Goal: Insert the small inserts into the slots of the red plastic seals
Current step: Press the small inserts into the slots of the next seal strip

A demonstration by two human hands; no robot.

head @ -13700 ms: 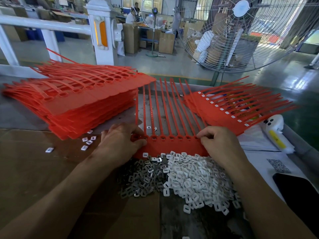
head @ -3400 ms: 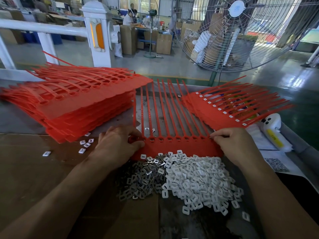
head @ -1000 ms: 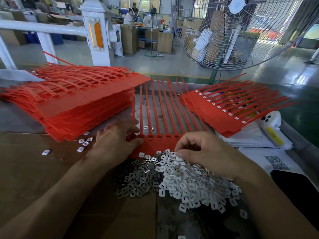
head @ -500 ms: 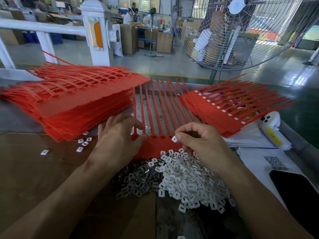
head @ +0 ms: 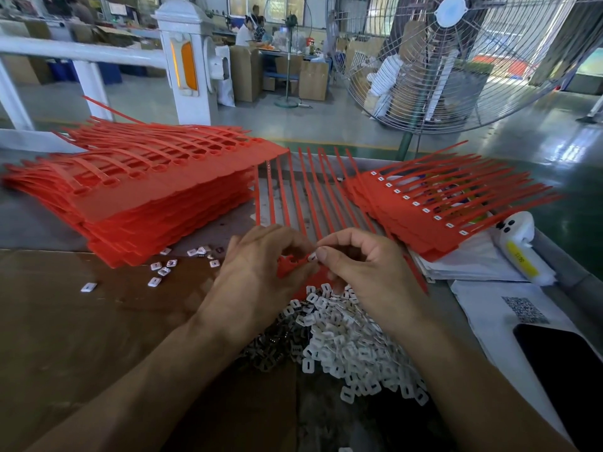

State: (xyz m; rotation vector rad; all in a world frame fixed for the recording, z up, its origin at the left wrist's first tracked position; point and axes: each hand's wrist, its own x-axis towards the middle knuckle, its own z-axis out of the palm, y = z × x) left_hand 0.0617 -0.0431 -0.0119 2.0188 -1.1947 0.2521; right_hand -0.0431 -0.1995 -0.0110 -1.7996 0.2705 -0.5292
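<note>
A big round fan [head: 450, 60] stands on the floor behind the table [head: 29, 220]. On the left of the table sits a tall stack of red seals [head: 140, 197], with their long thin tails pointing away to the left. On the right lies a smaller stack of red seals [head: 421, 210], and each one on top has a little white piece in its slot. A sheet of brown cardboard [head: 75, 327] covers the near left part of the table. In the middle, close to the person, is a heap of white inserts [head: 352, 350], and a darker heap of metal bits [head: 277, 347] sits just beside it on the left. A few loose inserts [head: 163, 269] lie on the cardboard near the tall stack. One strip of red seals [head: 293, 203] lies between the two stacks, with its tails pointing away from the person. The left hand [head: 261, 272] grips the near end of this strip and tips it up a little. The right hand [head: 368, 272] pinches one small white insert [head: 312, 256] with thumb and finger, right at a slot on the strip.
</note>
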